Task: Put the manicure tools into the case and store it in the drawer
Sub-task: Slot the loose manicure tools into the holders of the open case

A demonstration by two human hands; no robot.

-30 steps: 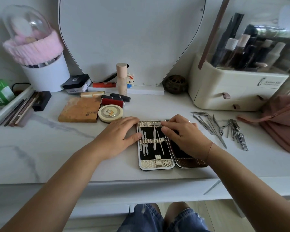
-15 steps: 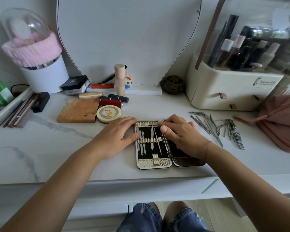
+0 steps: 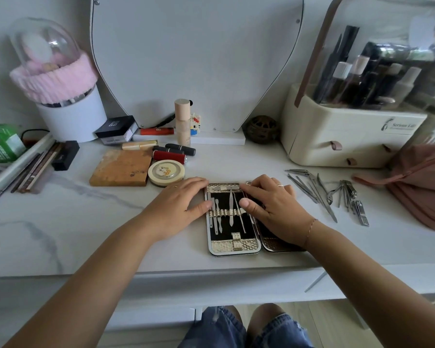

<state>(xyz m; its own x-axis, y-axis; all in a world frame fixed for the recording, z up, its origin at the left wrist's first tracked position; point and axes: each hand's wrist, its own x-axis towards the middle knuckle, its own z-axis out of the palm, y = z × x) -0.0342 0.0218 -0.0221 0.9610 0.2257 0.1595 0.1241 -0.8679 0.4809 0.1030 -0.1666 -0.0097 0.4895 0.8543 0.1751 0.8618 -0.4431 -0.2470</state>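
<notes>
Head view, looking down at a white marble-patterned desk (image 3: pixel 60 222). The manicure case (image 3: pixel 235 246) lies open flat near the front edge of the desk, directly before the person, its two halves side by side. The left half has a black lining with a pale elastic band across its middle, and several slim metal tools are tucked upright under that band. The right half is mostly covered by the right hand.

The left hand (image 3: pixel 180 204) is flat and relaxed, fingers stretched out on the desk, with the thumb touching the case's left edge. The right hand (image 3: pixel 271 202) also lies open, fingers extended across the top of the case over the hinge, the thumb tip pressing at the right end of the elastic band. It wears a ring and a thin bracelet.

To the right of the case, apart from it, the loose manicure tools (image 3: pixel 322 194) lie scattered on the desk: thin files, pushers, nippers and nail clippers (image 3: pixel 360 212). Beyond them sits a cream cosmetic organiser (image 3: pixel 349 136) with small pull-tab drawers and bottles under a clear cover. A pink pouch (image 3: pixel 422 182) lies at the far right.

Left of the case are a round tin (image 3: pixel 166 172), a brown palette (image 3: pixel 121 168) and lipsticks (image 3: pixel 168 155). A mirror (image 3: pixel 196 59) stands at the back.
</notes>
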